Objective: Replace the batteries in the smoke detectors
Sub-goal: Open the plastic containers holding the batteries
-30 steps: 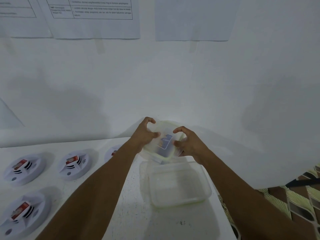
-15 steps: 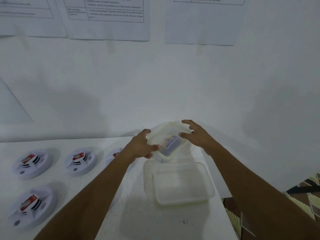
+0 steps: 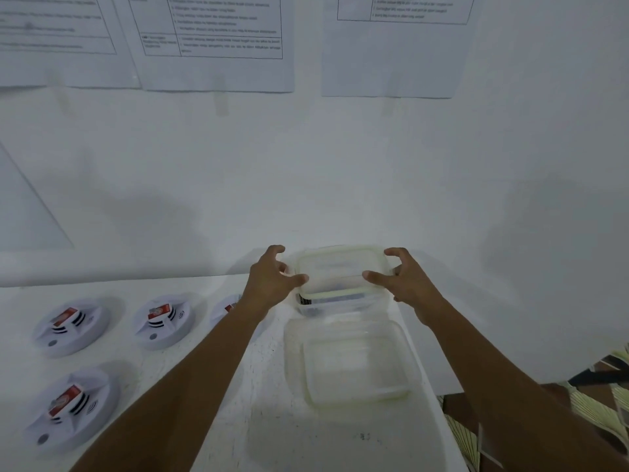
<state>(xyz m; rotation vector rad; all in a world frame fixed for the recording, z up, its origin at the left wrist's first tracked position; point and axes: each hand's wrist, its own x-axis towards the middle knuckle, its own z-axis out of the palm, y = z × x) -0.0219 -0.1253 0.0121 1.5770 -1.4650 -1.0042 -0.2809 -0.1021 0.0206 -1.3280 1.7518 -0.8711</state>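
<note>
A translucent lid (image 3: 340, 270) lies on a clear plastic box (image 3: 335, 306) at the back of the white table (image 3: 258, 430). My left hand (image 3: 270, 284) grips the lid's left edge and my right hand (image 3: 405, 282) grips its right edge, thumbs on top. Something dark shows dimly inside the box. Several white round smoke detectors lie upside down at the left, each with a red battery: one at the back left (image 3: 69, 327), one beside it (image 3: 163, 320), one in front (image 3: 69, 405), and one partly hidden behind my left forearm (image 3: 226, 310).
A second clear plastic container (image 3: 350, 362) stands just in front of the lidded box. Printed sheets (image 3: 214, 42) hang on the white wall behind. The table's right edge runs beside my right forearm, with patterned floor (image 3: 599, 413) beyond it.
The lid was held tilted above the box in both hands; it now lies level on the box. Both hands have shifted to its two sides.
</note>
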